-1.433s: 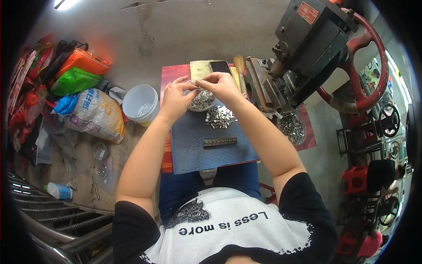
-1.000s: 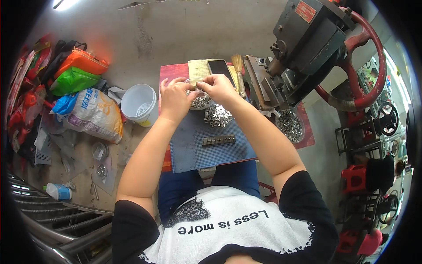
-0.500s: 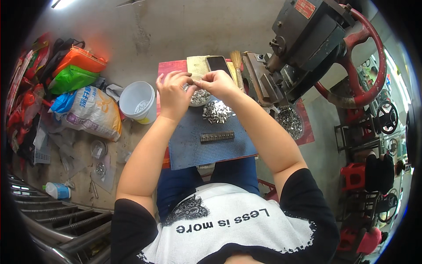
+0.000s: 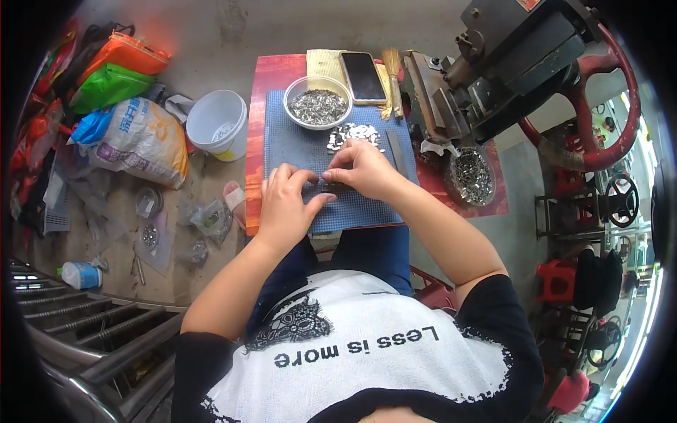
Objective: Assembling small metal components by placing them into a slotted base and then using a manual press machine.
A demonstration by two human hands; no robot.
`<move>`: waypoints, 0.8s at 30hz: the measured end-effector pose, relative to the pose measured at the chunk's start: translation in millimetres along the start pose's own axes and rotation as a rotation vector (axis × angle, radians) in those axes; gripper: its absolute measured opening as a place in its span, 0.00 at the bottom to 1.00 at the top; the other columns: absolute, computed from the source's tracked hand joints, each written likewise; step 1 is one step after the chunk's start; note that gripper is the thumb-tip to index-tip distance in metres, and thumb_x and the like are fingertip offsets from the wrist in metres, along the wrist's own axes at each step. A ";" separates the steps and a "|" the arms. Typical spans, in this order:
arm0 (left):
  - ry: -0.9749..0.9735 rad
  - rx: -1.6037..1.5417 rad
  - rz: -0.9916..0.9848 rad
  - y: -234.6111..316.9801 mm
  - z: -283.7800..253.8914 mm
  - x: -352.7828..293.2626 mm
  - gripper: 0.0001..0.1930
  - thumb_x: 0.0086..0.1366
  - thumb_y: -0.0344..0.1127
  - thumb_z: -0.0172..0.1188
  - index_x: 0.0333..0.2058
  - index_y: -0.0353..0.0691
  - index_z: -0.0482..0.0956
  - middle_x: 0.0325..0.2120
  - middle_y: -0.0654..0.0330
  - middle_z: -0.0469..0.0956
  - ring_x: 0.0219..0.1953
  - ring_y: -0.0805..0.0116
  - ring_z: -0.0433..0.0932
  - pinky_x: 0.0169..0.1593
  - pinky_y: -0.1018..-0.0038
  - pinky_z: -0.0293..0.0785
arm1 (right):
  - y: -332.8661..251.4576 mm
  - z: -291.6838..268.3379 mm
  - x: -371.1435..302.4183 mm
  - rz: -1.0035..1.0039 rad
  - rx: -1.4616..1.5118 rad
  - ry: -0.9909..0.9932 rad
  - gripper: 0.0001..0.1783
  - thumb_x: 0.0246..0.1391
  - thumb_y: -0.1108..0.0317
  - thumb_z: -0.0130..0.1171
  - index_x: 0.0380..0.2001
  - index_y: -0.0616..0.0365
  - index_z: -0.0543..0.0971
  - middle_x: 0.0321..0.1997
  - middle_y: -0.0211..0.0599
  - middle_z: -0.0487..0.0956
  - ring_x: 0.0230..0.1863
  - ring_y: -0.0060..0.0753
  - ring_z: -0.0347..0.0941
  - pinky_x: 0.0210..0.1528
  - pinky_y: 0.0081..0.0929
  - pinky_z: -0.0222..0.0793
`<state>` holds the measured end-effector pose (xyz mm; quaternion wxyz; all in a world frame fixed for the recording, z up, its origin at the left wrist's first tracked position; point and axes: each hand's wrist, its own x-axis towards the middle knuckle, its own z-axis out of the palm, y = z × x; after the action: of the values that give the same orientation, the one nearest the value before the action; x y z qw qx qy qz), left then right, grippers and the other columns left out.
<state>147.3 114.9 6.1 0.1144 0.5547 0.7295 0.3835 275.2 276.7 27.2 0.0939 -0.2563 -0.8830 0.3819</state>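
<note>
A dark notched metal bar [image 4: 337, 187] lies on the blue ribbed mat [image 4: 282, 148], mostly hidden by my fingers. My left hand [image 4: 285, 206] curls round its left end, thumb along the near edge and index finger at the far side. Over the bar, my right hand [image 4: 363, 169] has its thumb and index finger pinched together; whatever is between them is too small to make out. Just beyond lies a loose pile of small shiny metal pieces [image 4: 356, 135]. A white bowl [image 4: 288, 106] full of similar pieces stands behind that pile.
A phone [image 4: 363, 76], a small straw brush [image 4: 393, 77] and a flat dark metal strip [image 4: 397, 151] lie at the far right. Beside the table stand a machine with a red handwheel [image 4: 620, 92] and a tub of metal pieces [image 4: 471, 180]. A white bucket [image 4: 217, 120] is left.
Both hands have come down and nearer from above the bowl to the notched bar. They now cover the bar, and the bowl is fully in sight. The view has shifted a little.
</note>
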 end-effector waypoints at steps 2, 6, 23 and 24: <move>0.024 0.070 -0.035 -1.6 4.4 0.0 0.18 0.54 0.47 0.72 0.38 0.41 0.82 0.37 0.58 0.75 0.46 0.57 0.72 0.52 0.61 0.63 | -1.7 0.2 1.4 0.023 0.027 -0.026 0.14 0.45 0.58 0.74 0.30 0.57 0.88 0.34 0.49 0.79 0.38 0.45 0.77 0.44 0.38 0.73; 0.063 0.092 -0.049 0.7 11.0 0.8 0.17 0.53 0.45 0.73 0.36 0.41 0.83 0.37 0.59 0.74 0.45 0.57 0.72 0.51 0.61 0.63 | 0.0 3.3 0.4 0.021 -0.020 0.002 0.15 0.43 0.56 0.75 0.29 0.55 0.89 0.34 0.50 0.79 0.41 0.49 0.76 0.48 0.40 0.72; 0.092 0.016 -0.078 5.2 12.1 3.4 0.13 0.51 0.41 0.74 0.31 0.42 0.85 0.33 0.64 0.79 0.44 0.62 0.74 0.50 0.63 0.60 | -1.6 -23.4 -7.9 0.039 -0.134 -0.119 0.12 0.47 0.63 0.74 0.33 0.57 0.88 0.35 0.41 0.77 0.42 0.39 0.74 0.46 0.34 0.70; 0.090 0.016 -0.077 5.0 12.3 3.4 0.13 0.51 0.41 0.74 0.31 0.42 0.85 0.33 0.64 0.79 0.44 0.62 0.74 0.50 0.63 0.60 | -0.5 -25.5 -9.2 0.041 -0.133 -0.118 0.12 0.47 0.63 0.74 0.33 0.57 0.88 0.35 0.41 0.77 0.42 0.39 0.74 0.46 0.34 0.70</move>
<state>157.0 123.7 2.0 0.0917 0.5093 0.7577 0.3976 292.1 287.5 45.4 0.0165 -0.2569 -0.9051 0.3386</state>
